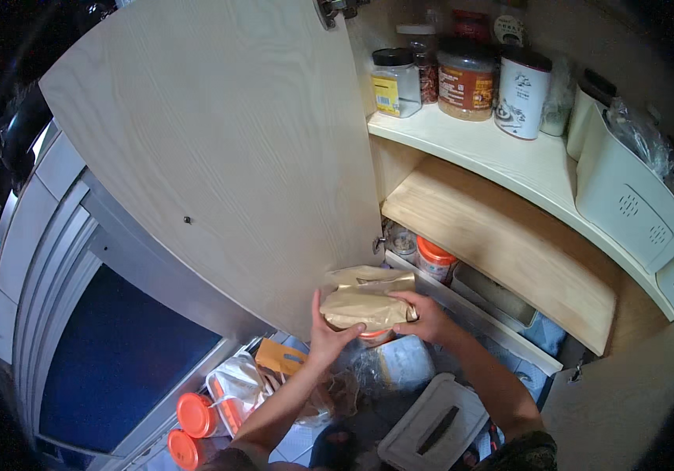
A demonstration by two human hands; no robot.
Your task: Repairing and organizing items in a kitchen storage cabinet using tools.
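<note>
Between my two hands is a gold foil pouch [367, 304], creased and lying tilted in front of the open cabinet. The fingers of my left hand [331, 339] wrap its left side, thumb along the near edge. My right hand [429, 319] grips the pouch's right end, thumb and fingers on its edge. Just below the pouch shows part of an orange lid [376, 335]; the rest of that container is hidden. Close by on the floor lies a clear plastic-wrapped pack [406, 363], white and bluish.
A wide cabinet door [227, 133] stands open at left. Jars [465, 82] and a pale bin [628, 188] fill the upper shelf [470, 149]; below is a wooden shelf [502, 243]. An orange-lidded jar [434, 257] sits at the bottom. A lidded box [435, 420] and orange-lidded containers [195, 414] are on the floor.
</note>
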